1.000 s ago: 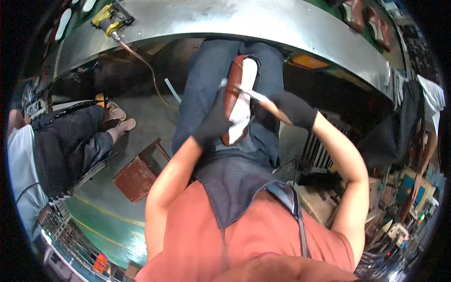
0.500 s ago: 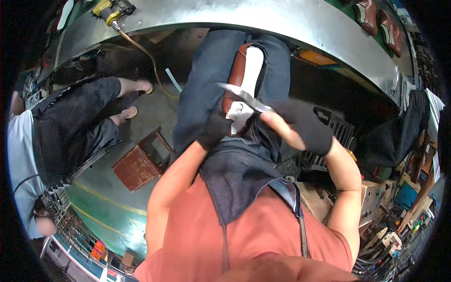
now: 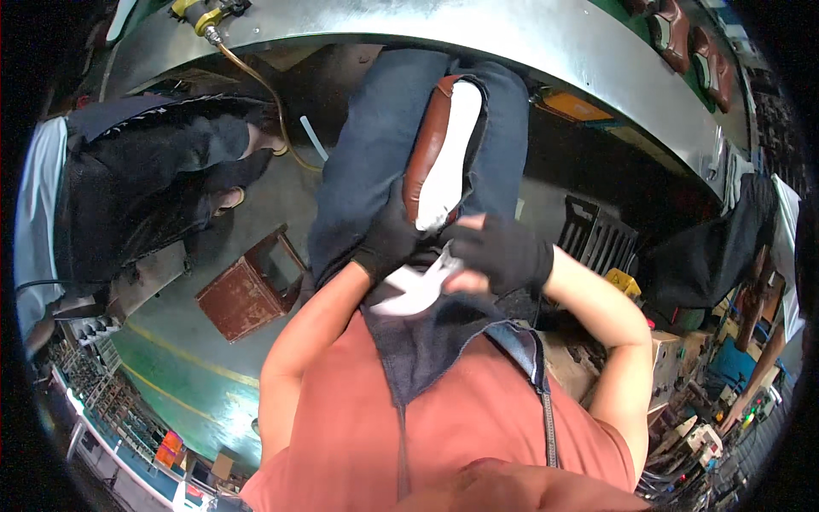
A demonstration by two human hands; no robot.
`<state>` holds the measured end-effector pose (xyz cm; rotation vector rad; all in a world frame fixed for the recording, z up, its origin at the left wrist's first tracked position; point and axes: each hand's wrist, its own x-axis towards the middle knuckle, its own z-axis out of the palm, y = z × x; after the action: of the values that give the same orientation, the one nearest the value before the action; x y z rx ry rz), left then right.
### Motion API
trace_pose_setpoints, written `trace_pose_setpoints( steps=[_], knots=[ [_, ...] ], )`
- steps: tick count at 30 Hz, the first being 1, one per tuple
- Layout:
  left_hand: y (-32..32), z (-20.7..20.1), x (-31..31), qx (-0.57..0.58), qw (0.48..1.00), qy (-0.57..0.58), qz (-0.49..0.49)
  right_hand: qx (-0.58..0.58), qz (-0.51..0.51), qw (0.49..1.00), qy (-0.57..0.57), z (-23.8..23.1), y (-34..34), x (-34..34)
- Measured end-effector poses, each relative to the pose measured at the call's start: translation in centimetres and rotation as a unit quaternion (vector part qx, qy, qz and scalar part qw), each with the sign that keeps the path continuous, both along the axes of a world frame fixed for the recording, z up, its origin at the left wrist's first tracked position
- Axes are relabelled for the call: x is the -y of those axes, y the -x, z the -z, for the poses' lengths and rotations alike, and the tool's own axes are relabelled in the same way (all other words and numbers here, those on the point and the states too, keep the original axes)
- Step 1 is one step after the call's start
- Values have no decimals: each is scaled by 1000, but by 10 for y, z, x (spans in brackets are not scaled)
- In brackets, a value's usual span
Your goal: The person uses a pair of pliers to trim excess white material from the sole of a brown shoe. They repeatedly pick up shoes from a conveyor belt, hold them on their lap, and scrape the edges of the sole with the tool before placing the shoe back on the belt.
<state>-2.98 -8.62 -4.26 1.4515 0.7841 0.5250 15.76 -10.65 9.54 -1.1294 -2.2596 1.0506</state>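
A brown leather shoe (image 3: 426, 158) lies on my lap between my thighs, its white underside (image 3: 453, 145) facing up. My left hand (image 3: 394, 235), in a black glove, is closed on its near left side. My right hand (image 3: 503, 253), in a black glove that leaves fingertips bare, grips a silver metal tool (image 3: 415, 293) at the shoe's near end. The tool is smeared by motion; two curved prongs, like those of pincers, stick out toward my apron (image 3: 435, 341). White material (image 3: 435, 215) bunches at the shoe's near end, where my fingers partly hide it.
A metal bench (image 3: 409, 30) curves across the far side, bearing a yellow air tool (image 3: 199, 13) with a hose (image 3: 256, 78). More brown shoes (image 3: 670, 38) stand far right. A brown wooden stool (image 3: 243, 294) and another person (image 3: 153, 175) are at left. Black plastic slats (image 3: 597, 239) stand at right.
My right hand has come nearer and left with the silver tool, from above the shoe's middle to its near end. The white material there has shifted. The person at left has moved.
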Motion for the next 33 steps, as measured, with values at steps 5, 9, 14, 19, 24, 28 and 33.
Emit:
trace_pose_setpoints(
  steps=[5,9,14,19,24,28,33],
  knots=[
    [14,-38,-2,-103,992,-58,-40,192,53,974,105,43,-40,23],
    [75,-124,-61,-206,921,-329,40,141,129,965,181,39,-60,48],
    [44,-143,-95,-17,972,-115,-205,28,206,941,266,21,-61,59],
    [-12,25,-47,-80,983,-112,-121,-64,266,910,311,21,-64,59],
    [-24,-15,-37,34,995,66,-73,-9,233,908,347,10,-89,30],
    [-36,-24,-13,-98,977,-186,-31,169,114,936,286,-6,-74,-19],
    [-34,-2,-11,-140,967,-211,-29,327,113,936,58,7,-65,-17]
  ],
)
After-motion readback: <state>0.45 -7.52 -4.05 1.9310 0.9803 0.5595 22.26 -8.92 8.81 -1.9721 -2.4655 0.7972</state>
